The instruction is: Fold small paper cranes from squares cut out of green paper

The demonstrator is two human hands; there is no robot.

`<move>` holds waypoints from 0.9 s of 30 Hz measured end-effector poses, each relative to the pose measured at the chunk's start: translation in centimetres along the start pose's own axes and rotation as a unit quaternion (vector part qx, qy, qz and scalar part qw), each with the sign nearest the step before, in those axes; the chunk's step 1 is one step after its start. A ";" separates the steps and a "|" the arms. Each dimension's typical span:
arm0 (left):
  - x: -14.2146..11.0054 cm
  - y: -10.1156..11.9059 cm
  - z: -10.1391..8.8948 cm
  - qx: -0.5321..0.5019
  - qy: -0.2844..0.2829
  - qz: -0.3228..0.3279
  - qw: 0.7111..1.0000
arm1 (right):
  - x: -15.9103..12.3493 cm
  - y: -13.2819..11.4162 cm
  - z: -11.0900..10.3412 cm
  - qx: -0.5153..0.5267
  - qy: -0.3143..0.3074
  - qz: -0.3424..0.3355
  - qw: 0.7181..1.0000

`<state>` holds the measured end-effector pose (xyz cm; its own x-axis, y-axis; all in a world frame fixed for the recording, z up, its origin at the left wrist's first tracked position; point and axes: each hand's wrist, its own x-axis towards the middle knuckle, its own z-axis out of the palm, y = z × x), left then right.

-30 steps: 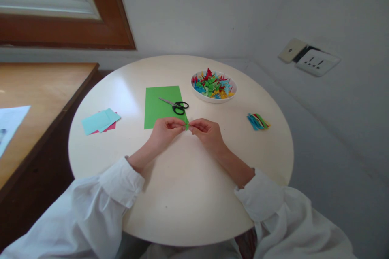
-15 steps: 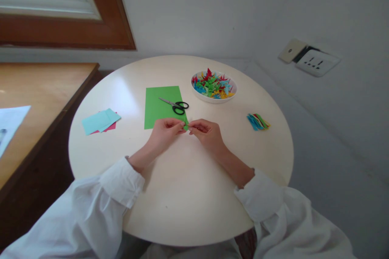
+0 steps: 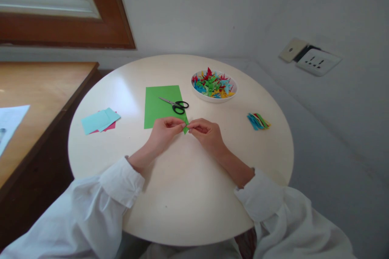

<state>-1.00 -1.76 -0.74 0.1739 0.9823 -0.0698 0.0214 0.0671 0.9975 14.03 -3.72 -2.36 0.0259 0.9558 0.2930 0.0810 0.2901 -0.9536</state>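
Note:
Between my fingertips is a small folded piece of green paper (image 3: 186, 129), its pointed lower end showing below them. My left hand (image 3: 165, 130) pinches it from the left, thumb against forefinger. From the right, my right hand (image 3: 207, 132) pinches the same piece. The fingers hide much of its shape. Just beyond my hands lies a green paper sheet (image 3: 154, 107), partly covered by my left hand. A pair of scissors with black handles (image 3: 178, 107) rests on the sheet, its handles reaching past the right edge.
A white bowl (image 3: 209, 99) full of small colourful folded paper pieces stands at the back of the round white table (image 3: 182, 202). Coloured paper strips (image 3: 258, 122) lie at the right. Light blue paper cards (image 3: 97, 122) overlap red ones at the left. A wooden desk (image 3: 45, 85) stands beyond.
The green piece has turned between my fingertips, and a longer pointed end now shows below them. Both hands have barely moved.

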 end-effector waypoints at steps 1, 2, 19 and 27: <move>0.0 0.1 0.1 -0.010 0.000 -0.003 1.000 | 0.0 -0.1 0.0 -0.004 0.000 -0.004 1.000; -0.1 0.2 0.2 -0.021 0.000 -0.007 1.000 | -0.1 -0.1 0.0 -0.008 -0.001 -0.007 1.000; 0.0 0.1 0.4 -0.025 -0.041 -0.016 0.999 | 0.0 -0.6 0.2 0.018 0.010 0.042 0.999; 0.0 -0.1 0.2 -0.037 -0.030 0.001 0.999 | 0.2 -0.2 0.3 0.059 0.027 0.081 0.995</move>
<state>-0.76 -1.78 -0.83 0.2331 0.9702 -0.0662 -0.0507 0.0801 0.9955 13.69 -3.57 -2.12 0.0820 0.9875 0.1348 -0.0468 0.1389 -0.9892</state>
